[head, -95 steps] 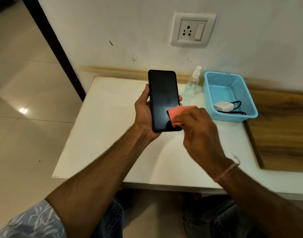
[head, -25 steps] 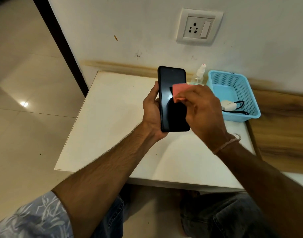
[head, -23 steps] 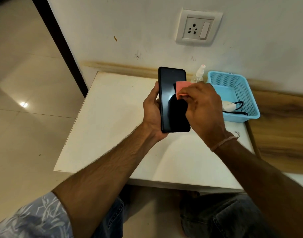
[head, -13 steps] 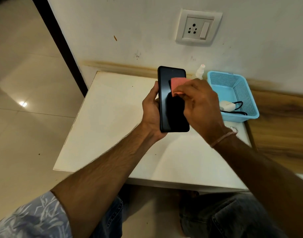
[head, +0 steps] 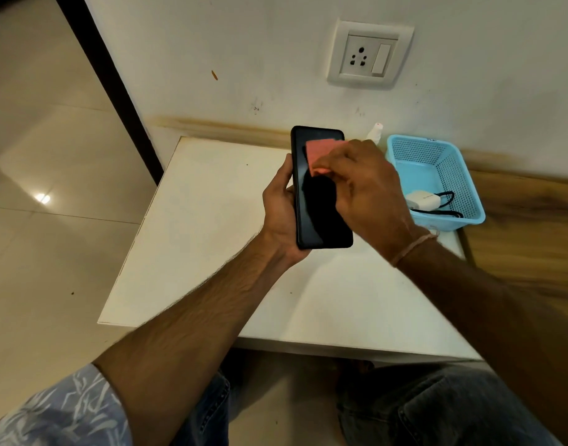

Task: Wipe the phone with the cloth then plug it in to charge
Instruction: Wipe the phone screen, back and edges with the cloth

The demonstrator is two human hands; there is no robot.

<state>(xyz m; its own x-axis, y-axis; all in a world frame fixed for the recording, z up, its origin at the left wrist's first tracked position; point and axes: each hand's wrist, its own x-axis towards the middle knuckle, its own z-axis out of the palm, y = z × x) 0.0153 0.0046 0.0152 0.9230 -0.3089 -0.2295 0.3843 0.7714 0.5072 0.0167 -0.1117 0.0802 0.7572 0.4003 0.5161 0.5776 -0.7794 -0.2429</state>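
L hand (head: 281,210) grips the phone (head: 321,201) upright above the white table (head: 211,226), screen toward the camera. R hand (head: 366,188) pinches the pink cloth (head: 319,154), pressed on the upper screen. Charger (head: 422,199) w/ cable sits in the blue basket (head: 450,162), right of the phone.

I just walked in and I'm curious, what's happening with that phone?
Someone is wiping a black phone clean. The left grip holds it above the white table, while the right grip rubs a pink cloth over the upper part of the screen. The white charger lies in the blue basket, and nothing is plugged into the wall socket, so charging has not begun.
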